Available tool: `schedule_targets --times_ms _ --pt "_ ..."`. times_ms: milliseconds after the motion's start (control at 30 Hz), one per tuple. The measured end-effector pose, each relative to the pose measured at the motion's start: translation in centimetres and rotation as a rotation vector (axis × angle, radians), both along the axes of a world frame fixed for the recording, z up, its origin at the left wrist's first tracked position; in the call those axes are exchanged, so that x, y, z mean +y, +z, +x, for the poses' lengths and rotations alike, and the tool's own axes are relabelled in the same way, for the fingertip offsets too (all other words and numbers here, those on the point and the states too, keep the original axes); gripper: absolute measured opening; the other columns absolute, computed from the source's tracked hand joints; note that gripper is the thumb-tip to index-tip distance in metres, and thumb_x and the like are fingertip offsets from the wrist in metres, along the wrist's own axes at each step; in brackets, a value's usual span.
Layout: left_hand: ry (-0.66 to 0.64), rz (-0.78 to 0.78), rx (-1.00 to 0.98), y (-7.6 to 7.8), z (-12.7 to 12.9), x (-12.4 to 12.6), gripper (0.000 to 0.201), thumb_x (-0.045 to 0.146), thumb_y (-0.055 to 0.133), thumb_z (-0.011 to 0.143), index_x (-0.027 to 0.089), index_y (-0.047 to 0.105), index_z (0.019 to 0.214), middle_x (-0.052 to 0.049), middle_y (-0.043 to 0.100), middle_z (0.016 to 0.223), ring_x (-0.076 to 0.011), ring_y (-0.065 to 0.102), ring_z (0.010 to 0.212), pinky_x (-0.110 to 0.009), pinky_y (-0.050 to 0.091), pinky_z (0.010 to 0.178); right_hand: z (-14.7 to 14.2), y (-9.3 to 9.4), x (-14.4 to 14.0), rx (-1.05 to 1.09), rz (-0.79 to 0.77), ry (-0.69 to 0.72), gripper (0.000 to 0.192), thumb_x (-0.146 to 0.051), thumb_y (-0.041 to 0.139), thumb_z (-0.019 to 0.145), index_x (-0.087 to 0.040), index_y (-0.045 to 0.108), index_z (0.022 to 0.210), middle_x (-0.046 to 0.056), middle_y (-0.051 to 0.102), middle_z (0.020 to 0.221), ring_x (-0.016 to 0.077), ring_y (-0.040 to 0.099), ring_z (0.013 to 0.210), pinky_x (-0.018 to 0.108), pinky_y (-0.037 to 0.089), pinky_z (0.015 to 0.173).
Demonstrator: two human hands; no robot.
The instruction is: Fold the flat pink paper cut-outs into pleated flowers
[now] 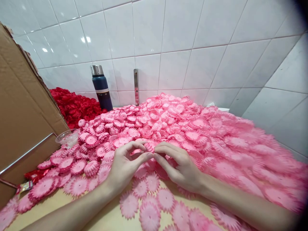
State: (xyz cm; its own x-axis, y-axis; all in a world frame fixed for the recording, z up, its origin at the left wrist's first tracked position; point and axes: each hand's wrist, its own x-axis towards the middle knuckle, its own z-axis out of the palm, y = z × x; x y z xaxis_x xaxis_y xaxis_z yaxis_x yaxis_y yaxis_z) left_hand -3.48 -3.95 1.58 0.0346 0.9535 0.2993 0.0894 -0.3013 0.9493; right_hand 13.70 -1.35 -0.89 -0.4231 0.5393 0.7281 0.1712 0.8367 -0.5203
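A small pink flower-shaped petal disc (150, 146) is pinched between the fingertips of my left hand (128, 162) and my right hand (179, 165), which meet at the middle of the view. Both hands are closed, thumbs nearly touching below the disc. Around and behind them spreads a large heap of pink petal discs (166, 118) with scalloped edges and a tiny centre hole. Several flat discs (149, 215) lie on the pale yellow table (96, 221) in front of my hands.
A cardboard box (26, 89) stands at the left beside a clear plastic bowl (67, 138). Behind it is a pile of red petals (74, 106), next to a dark blue bottle (102, 88). A metal strip (136, 86) rests against the white tiled wall (180, 29). A small wrapper (24, 187) lies lower left.
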Motion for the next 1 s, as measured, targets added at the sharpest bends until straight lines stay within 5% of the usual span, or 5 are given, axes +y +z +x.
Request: schedule_targets --times_ms 67,233,500,1000 --pt "0.001 0.0 0.024 0.08 -0.01 0.04 0.008 0.018 0.074 0.073 0.016 0.067 0.071 -0.002 0.067 0.082 -0.0158 0.066 0.083 -0.023 0.055 0.074 -0.06 -0.14 0.08 0.004 0.026 0.006 0.012 -0.008 0.051 0.09 -0.017 0.058 0.093 0.005 0.062 0.086 0.0148 0.059 0.077 0.027 0.049 0.068" --pt "0.02 -0.007 0.087 -0.06 -0.11 0.07 0.007 0.02 0.072 0.075 0.016 0.07 0.07 -0.009 0.069 0.105 -0.0228 0.059 0.111 -0.028 0.05 0.089 -0.08 -0.25 0.18 0.004 0.042 0.0 0.013 -0.008 0.052 0.09 -0.018 0.058 0.095 0.005 0.063 0.089 0.0152 0.06 0.082 0.027 0.05 0.071" --pt "-0.024 -0.001 0.131 0.06 -0.32 0.0 0.012 0.024 0.065 0.081 0.016 0.068 0.074 -0.01 0.066 0.111 -0.0221 0.061 0.106 -0.033 0.046 0.093 0.02 -0.11 0.11 -0.011 0.014 -0.007 0.012 -0.009 0.051 0.091 -0.018 0.058 0.095 0.005 0.063 0.09 0.0139 0.059 0.081 0.026 0.049 0.072" --pt "-0.1 -0.014 0.137 -0.28 -0.53 0.16 0.012 0.025 0.061 0.085 0.016 0.065 0.078 -0.006 0.064 0.099 -0.0207 0.058 0.102 -0.031 0.043 0.091 0.04 -0.19 0.06 -0.061 -0.003 -0.009 0.011 -0.011 0.049 0.092 -0.018 0.057 0.096 0.005 0.062 0.092 0.0141 0.057 0.082 0.027 0.047 0.073"
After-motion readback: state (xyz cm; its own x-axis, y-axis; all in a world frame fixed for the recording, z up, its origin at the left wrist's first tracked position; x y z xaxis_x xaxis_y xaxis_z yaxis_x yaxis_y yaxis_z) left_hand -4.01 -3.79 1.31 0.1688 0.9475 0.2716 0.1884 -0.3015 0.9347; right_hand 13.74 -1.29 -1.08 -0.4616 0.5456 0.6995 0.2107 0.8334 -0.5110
